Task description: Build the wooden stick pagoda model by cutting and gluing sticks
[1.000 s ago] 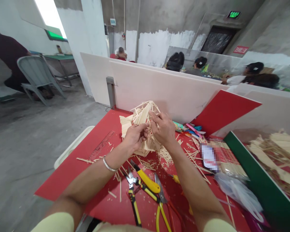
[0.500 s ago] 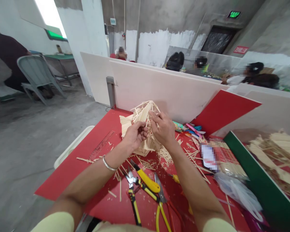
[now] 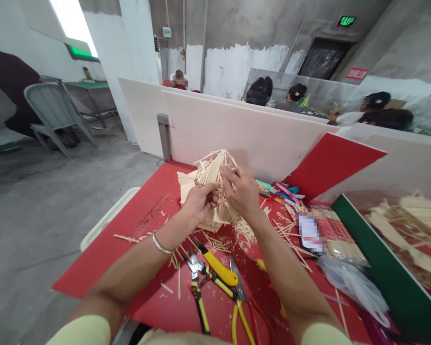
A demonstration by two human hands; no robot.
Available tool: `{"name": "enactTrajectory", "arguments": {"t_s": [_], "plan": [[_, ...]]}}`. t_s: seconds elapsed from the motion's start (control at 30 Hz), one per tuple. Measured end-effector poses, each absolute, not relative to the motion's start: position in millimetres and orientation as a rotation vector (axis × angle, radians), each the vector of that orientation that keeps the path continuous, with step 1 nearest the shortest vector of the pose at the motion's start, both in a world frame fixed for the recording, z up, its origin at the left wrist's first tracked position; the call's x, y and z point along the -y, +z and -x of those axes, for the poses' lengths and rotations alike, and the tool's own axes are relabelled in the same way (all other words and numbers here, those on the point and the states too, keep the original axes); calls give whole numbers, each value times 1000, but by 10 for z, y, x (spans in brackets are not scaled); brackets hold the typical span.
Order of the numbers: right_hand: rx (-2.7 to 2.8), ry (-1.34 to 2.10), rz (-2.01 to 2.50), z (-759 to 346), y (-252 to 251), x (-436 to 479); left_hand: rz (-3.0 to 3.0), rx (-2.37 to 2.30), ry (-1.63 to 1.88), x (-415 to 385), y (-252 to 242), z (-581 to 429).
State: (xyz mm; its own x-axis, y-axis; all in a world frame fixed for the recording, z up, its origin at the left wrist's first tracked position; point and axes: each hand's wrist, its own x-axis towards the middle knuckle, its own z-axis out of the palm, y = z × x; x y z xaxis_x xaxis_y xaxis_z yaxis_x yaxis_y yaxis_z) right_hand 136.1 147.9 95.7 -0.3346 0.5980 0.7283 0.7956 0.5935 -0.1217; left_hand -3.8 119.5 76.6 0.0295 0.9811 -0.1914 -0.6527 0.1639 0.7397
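A model built of thin pale wooden sticks (image 3: 211, 173) stands near the back of the red tabletop (image 3: 104, 254), its peak pointing up. In front of its left part is my left hand (image 3: 200, 203), thumb and fingers pinched at the sloping sticks. My right hand (image 3: 241, 189) is bent closed at the model's right slope, its fingertips at a stick. What lies between the fingertips of either hand is too small to make out. Both hands hide the model's middle.
Cutting pliers (image 3: 197, 273), a yellow-handled knife (image 3: 221, 268) and scissors (image 3: 239, 282) lie in front. Loose sticks (image 3: 290, 239), a plastic bag (image 3: 352, 285) and a green board (image 3: 380, 258) are at right. A white partition (image 3: 237, 124) stands behind; people sit beyond.
My left hand's fingertips have shifted very slightly at the model. My right hand and the model look almost the same.
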Motion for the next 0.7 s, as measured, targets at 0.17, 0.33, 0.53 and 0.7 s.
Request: {"name": "enactTrajectory", "arguments": {"t_s": [0.17,0.33,0.53,0.7], "plan": [[2056,-330,1108,-1352,968,-1485,-553,-784,1360,-1190,759,28],[2068,-293,1095,-1378,967,-1357,-536,-762,1290,-1002,830,42],[1832,177,1069,-1429,820,-604,-657,-821,1097,-284,658,100],[1765,736,1086,-1390,439,118,-831,-950,999,258,194,292]]}}
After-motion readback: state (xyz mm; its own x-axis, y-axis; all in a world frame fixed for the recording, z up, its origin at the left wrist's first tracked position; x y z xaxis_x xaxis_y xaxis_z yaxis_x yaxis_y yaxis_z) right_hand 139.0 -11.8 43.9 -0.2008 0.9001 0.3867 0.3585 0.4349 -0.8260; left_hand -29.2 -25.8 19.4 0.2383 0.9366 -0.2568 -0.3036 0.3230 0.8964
